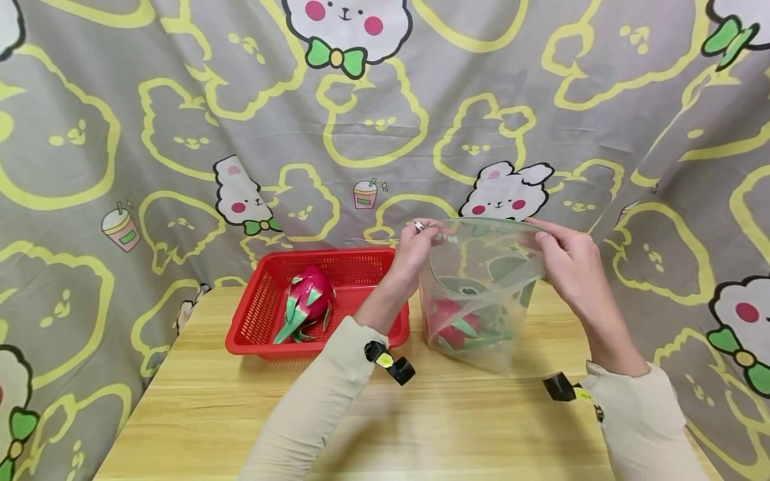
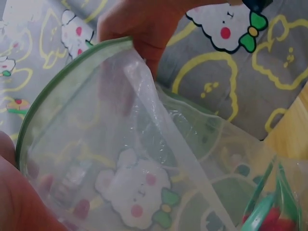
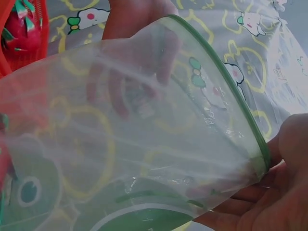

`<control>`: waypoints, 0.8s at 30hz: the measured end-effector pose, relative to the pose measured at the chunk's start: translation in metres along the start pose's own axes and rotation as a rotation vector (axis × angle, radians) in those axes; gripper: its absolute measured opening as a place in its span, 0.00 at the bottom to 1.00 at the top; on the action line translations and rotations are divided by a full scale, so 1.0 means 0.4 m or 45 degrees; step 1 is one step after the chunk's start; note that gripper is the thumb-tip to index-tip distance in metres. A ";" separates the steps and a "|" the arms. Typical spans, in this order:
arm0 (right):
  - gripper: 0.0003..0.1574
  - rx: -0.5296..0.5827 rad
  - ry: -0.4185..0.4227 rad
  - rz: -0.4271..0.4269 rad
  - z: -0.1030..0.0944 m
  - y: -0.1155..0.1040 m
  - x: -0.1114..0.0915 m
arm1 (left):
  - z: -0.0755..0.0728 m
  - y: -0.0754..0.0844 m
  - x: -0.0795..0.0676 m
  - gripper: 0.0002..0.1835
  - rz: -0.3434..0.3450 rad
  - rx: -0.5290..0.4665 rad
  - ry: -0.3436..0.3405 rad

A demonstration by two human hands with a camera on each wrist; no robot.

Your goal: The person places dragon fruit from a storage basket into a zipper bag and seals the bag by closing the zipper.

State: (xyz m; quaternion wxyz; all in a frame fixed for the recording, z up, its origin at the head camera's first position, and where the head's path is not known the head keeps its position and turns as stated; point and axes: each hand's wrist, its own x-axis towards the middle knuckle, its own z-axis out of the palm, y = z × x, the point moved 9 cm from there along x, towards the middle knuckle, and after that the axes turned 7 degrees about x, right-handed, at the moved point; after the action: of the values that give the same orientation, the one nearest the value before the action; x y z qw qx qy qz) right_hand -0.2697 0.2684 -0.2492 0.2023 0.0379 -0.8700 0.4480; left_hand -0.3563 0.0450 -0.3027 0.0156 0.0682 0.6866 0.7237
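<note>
Holding a clear bag (image 1: 496, 317) by its green rim with the mouth spread, a red dragon fruit (image 1: 455, 325) low inside, over the table (image 1: 457, 434) and just beside a red basket (image 1: 240, 339) with a second dragon fruit (image 1: 313, 294) in it. Could lose the thin rim through too light a pinch, or let the limp sides sag and narrow the mouth. Reaching forward, gripping opposite ends of the rim with left hand (image 1: 414, 250) and right hand (image 1: 574, 257), left forearm slanting before the basket
</note>
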 end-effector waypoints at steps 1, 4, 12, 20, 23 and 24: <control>0.29 0.001 0.000 -0.001 0.001 0.000 0.000 | 0.000 -0.001 0.002 0.04 -0.006 -0.007 -0.002; 0.28 0.041 -0.011 -0.030 0.012 0.000 -0.009 | 0.002 -0.001 0.005 0.04 -0.021 -0.026 -0.007; 0.31 0.224 -0.054 -0.339 0.040 -0.017 -0.094 | 0.005 -0.005 0.010 0.06 -0.037 -0.097 0.015; 0.40 -0.016 -0.132 -0.663 0.050 -0.053 -0.164 | 0.013 -0.008 0.006 0.06 -0.081 -0.109 0.011; 0.30 -0.093 -0.143 -0.745 0.049 -0.059 -0.173 | 0.012 -0.008 0.005 0.05 -0.085 -0.118 0.018; 0.27 -0.105 -0.133 -0.772 0.046 -0.061 -0.175 | 0.011 -0.007 0.004 0.05 -0.081 -0.119 0.021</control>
State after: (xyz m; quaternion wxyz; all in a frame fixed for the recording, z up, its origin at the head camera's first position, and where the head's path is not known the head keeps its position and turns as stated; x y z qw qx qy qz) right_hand -0.2054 0.2312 -0.2669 0.2831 0.3102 -0.8457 0.3292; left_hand -0.3577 0.0498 -0.3051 0.0361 0.0393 0.6538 0.7548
